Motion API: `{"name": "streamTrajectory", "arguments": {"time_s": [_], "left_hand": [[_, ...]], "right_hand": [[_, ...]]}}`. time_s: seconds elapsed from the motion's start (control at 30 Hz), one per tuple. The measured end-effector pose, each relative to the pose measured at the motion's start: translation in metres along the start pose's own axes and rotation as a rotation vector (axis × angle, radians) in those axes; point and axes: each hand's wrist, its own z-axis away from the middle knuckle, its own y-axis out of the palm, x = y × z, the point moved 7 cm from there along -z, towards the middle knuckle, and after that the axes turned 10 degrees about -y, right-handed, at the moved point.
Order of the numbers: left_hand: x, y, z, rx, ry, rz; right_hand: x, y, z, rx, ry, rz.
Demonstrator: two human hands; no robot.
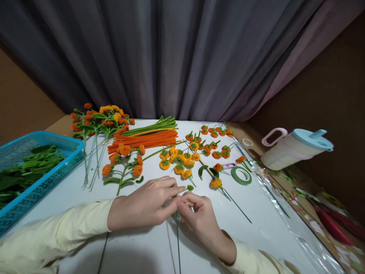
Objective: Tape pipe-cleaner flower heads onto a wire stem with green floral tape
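My left hand and my right hand meet at the middle of the white table. Both pinch a thin green wire stem that runs down toward me. A small green bud sits at its top, just beyond my fingertips. Fingers of both hands are closed around the stem. Several small orange and yellow pipe-cleaner flowers lie just past my hands. A finished flower branch lies to the left of them.
A blue basket with green leaves stands at the left. Orange and green pipe cleaners and a flower bunch lie at the back. A green tape roll and a lidded jug are at the right. A grey curtain hangs behind.
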Motion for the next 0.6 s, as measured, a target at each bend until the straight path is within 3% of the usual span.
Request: {"name": "streamTrajectory", "arguments": {"time_s": [0.3,0.6], "left_hand": [[0.009,-0.003,-0.009,0.055,-0.017,0.117],[0.01,-0.003,-0.006,0.036,0.01,0.129]], "right_hand": [[-0.002,-0.001,-0.004,0.066,0.002,0.003],[-0.015,0.005,-0.014,0.318,0.138,-0.225]]}}
